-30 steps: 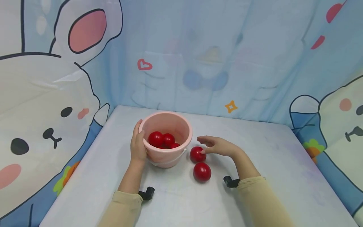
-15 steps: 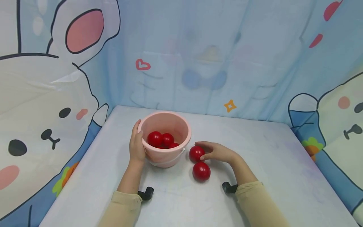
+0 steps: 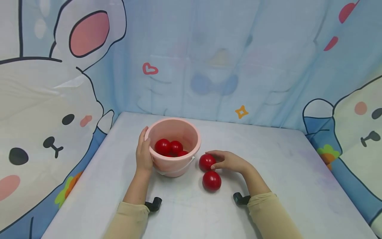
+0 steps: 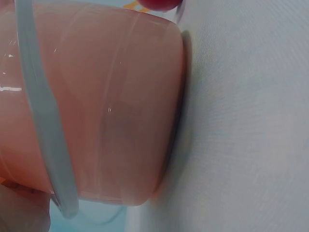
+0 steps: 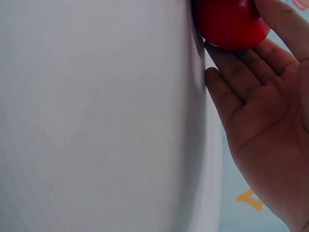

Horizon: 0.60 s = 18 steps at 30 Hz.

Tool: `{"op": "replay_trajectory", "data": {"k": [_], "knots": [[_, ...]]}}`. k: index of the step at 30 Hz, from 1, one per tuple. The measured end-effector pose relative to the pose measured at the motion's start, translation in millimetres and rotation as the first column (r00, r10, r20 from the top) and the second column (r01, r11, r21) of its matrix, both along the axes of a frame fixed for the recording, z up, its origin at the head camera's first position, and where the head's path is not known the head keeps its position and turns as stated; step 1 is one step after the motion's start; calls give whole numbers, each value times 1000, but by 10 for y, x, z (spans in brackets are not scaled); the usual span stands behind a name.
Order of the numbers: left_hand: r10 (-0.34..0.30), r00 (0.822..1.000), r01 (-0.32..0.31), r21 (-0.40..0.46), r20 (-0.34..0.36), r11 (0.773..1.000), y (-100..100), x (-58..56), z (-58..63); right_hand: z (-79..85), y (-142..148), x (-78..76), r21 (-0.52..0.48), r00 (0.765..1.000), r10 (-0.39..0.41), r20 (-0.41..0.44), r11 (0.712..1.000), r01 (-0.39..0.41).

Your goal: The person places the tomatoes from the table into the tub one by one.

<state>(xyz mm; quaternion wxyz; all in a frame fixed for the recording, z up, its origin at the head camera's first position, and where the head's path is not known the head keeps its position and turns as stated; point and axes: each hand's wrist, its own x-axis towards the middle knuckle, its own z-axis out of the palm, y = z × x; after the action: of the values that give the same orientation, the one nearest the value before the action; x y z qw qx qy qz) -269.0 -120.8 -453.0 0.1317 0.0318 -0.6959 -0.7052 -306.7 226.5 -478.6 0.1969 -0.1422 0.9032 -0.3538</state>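
One round, pale pink plastic bucket (image 3: 165, 163) held at the side, two glossy red balls outside it

At least three glossy red balls lay inside the bucket: a left one (image 3: 162, 146), a middle one (image 3: 176, 147) and a partly hidden one (image 3: 182, 153); the rim and the balls covered whatever sat lower. The two outside lay just to its right, a far ball (image 3: 206, 161) and a near ball (image 3: 212, 181) close beside it. The bucket stood upright, its one thin white handle (image 4: 48, 125) hanging down over the wall.

There were two hands. The left hand (image 3: 144, 156) gripped the bucket's left side, and the right hand (image 3: 231, 161) had thumb and fingers curled about the far ball. Each arm wore a beige sleeve, with one small black device at each wrist.

The surface (image 3: 185, 209) was pale, whitish and smooth, with faint bluish-violet tints at the right. Behind it hung light blue printed fabric (image 3: 176, 36), bearing two white cartoon animals, a large one at the left and another at the right, plus one red heart outline and one orange star.
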Motion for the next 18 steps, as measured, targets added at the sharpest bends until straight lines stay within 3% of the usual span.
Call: {"op": "replay_trajectory", "data": {"k": [18], "knots": [[-7,1000,7,7,-14,1000,4,-4,-14,40,-9,-10,3,1000,-15,-21,1000,15]]}}
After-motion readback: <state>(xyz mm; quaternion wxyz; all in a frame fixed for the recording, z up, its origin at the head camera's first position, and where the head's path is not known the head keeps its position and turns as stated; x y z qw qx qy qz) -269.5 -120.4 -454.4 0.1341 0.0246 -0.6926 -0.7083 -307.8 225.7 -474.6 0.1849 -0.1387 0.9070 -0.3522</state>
